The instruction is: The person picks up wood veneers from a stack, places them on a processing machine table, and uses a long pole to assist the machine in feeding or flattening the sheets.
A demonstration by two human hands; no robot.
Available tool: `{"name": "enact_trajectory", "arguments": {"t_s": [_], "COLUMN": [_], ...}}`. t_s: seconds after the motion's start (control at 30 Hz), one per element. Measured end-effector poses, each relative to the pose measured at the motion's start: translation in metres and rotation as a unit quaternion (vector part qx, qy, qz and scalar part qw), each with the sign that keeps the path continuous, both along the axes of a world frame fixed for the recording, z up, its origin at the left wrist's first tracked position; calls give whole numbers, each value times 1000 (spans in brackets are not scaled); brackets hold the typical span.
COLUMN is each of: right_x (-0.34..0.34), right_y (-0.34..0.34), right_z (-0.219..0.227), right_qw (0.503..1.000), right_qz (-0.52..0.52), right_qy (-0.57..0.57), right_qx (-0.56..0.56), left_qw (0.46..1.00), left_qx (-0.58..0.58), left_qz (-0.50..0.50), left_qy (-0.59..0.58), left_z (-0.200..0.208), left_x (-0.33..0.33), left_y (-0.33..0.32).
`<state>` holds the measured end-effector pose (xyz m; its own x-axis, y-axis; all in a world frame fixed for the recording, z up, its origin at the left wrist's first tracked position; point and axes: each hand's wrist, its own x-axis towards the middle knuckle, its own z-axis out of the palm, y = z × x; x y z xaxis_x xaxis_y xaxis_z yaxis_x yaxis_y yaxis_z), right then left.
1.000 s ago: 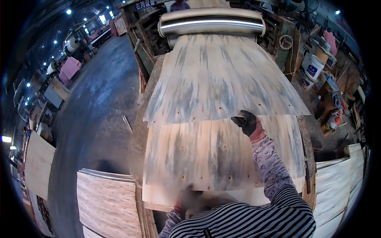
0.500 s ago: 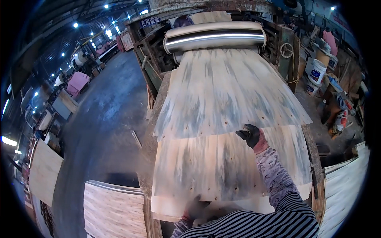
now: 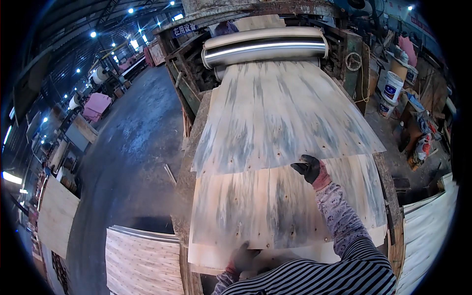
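Note:
A wood veneer sheet (image 3: 275,113) with grey-blue streaks and small knots runs up to a metal roller (image 3: 265,48). At its near edge is my right hand (image 3: 309,168) in a black glove with a reddish cuff; its fingers are curled closed around that edge. Underneath, a second streaked veneer sheet (image 3: 255,206) lies on the stack and shows toward me. My left hand (image 3: 243,258), gloved dark too, rests low by the near edge of this lower sheet. Blur and shadow hide most of its fingers.
Stacks of pale veneer stand at lower left (image 3: 142,260) and lower right (image 3: 430,231). The green machine frame (image 3: 351,64) flanks the roller. White buckets (image 3: 392,88) and clutter lie to the right. A concrete floor (image 3: 132,132) stretches along the left.
The view has shifted very slightly. Both hands and the veneer sheets keep nearly the same places.

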<state>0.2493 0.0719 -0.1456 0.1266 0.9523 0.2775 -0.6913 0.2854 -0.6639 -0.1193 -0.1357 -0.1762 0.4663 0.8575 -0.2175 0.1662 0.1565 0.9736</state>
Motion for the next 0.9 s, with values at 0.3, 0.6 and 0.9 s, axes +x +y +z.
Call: {"name": "enact_trajectory", "arguments": {"t_s": [0.3, 0.6, 0.9], "right_x": [3, -1, 4], "right_y": [-1, 7, 42], "right_z": [2, 17, 31], "right_qw": [988, 937, 996], "right_qz": [86, -143, 53], "right_qy": [111, -303, 67], "right_qx": [-58, 99, -23], "left_qw": [994, 994, 981], "left_qx": [-79, -67, -134], "left_qz": [45, 27, 86], "left_qy": [-57, -84, -111], "left_z": [-20, -2, -50], "left_x": [-6, -1, -13], "left_y": [2, -1, -2]}}
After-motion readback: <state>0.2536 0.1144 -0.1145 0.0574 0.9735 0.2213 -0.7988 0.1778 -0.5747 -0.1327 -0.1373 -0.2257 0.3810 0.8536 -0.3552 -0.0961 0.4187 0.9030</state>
